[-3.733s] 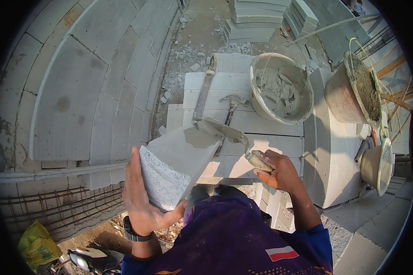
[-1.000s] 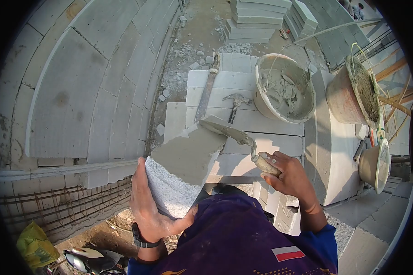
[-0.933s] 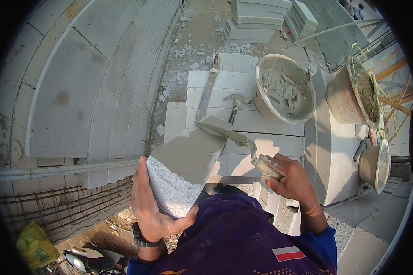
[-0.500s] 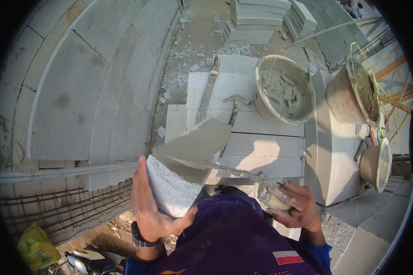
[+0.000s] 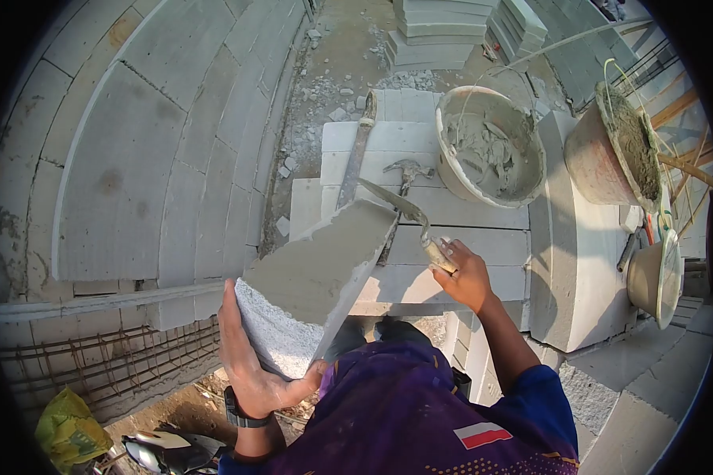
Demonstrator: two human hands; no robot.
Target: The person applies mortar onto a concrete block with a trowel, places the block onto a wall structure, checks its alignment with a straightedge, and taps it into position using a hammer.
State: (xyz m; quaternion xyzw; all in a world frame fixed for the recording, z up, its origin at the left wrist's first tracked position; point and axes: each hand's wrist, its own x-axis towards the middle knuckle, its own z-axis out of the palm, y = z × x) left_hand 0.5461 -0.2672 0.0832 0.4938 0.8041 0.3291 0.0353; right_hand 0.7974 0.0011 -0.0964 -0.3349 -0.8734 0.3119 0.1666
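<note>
While an aerated concrete block is held tilted: nearly all its upper face is coated with grey mortar; its rough near end is left uncoated.
Left hand: spread around that end, fingers on one side, thumb opposite.
Trowel: gripped at its handle by the curled fingers of the right hand, blade raised near the block's far corner.
Bucket: partly filled with mortar, stood beside a hammer.

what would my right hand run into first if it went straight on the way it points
Past the trowel it holds, probably the claw hammer lying on the pale blocks. Depth is unclear, so your right hand might pass above it.
</note>
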